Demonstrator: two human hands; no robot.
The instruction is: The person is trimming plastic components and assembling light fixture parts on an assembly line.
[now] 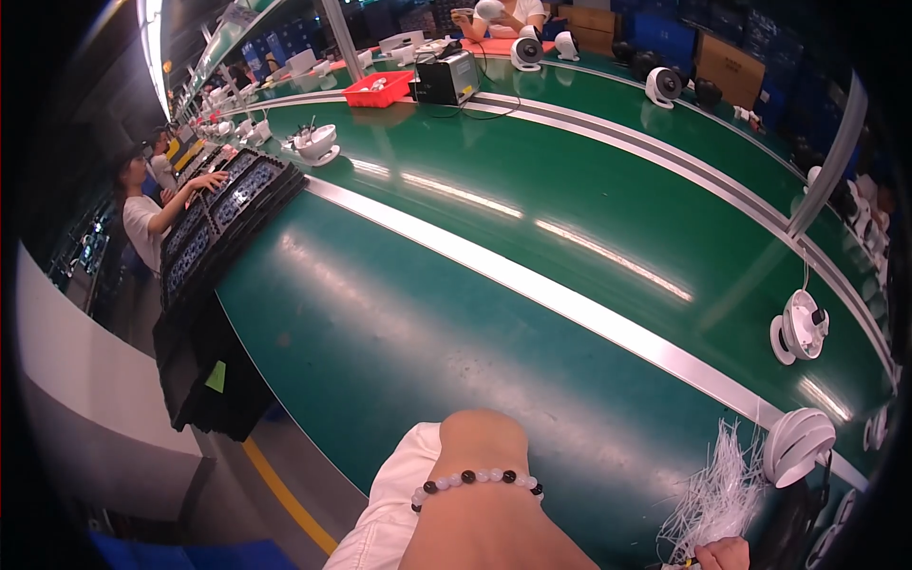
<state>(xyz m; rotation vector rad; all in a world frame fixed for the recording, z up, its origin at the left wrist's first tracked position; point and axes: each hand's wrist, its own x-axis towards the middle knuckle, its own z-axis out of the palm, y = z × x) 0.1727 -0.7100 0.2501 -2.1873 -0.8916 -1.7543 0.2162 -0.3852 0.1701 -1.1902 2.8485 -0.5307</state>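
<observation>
My left hand (483, 439), with a beaded bracelet (480, 478) at the wrist, is over the near edge of the green workbench (408, 332). It bends away at the wrist and its fingers are hidden. At the bottom right, only part of my right hand (724, 554) shows, its fingers pressed together. A small dark and yellow thing pokes out by the fingertips, too cut off to name. Beside that hand lies a loose bundle of thin white cable ties (717, 499). Next to it is a white round slatted fan housing (800, 446) with a dark cable.
A white fan body (806, 328) stands on the green conveyor belt (570, 209) beyond a metal rail (532, 280). Stacked black trays (214, 223) flank the bench at left, with a co-worker's hand (209, 180) over them. Farther off are a red bin (378, 90) and a metal box (446, 78).
</observation>
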